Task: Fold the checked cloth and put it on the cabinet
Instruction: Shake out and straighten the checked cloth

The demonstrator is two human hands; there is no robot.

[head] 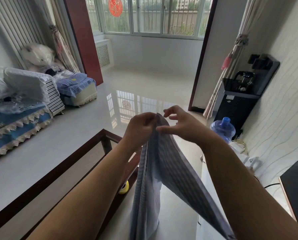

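The checked cloth point(163, 163) hangs in the air in the middle of the scene, held up at its top edge in front of the person, above a pale glossy floor point(85, 135). It is doubled over: two layers meet at the top and spread apart as they fall, one sheet dropping straight down toward the near edge, the other slanting down to the right under the right forearm. Its stripes and checks are grey-blue and blurred in places.

The left hand point(141, 126) has its grip closed on the top edge of the cloth, fingers curled and pinching the fabric at the peak. The right hand point(181, 123) is just beside it on the right, with a wide grip: the fingers are spread, the thumb touches the cloth near the top, and the other fingers stand clear of it. Whether the thumb alone presses any fabric I cannot tell.

To the left and below the arms stands a glass-topped desk point(61, 163) with a dark red-brown frame; a yellow roll point(124, 187) shows under it. A white cabinet point(212, 196) lies to the right, partly hidden by the right arm. Farther right are a blue water bottle point(223, 129) and a black water dispenser point(238, 101). A covered sofa point(14, 122) sits far left, and windows point(151, 14) fill the far wall.
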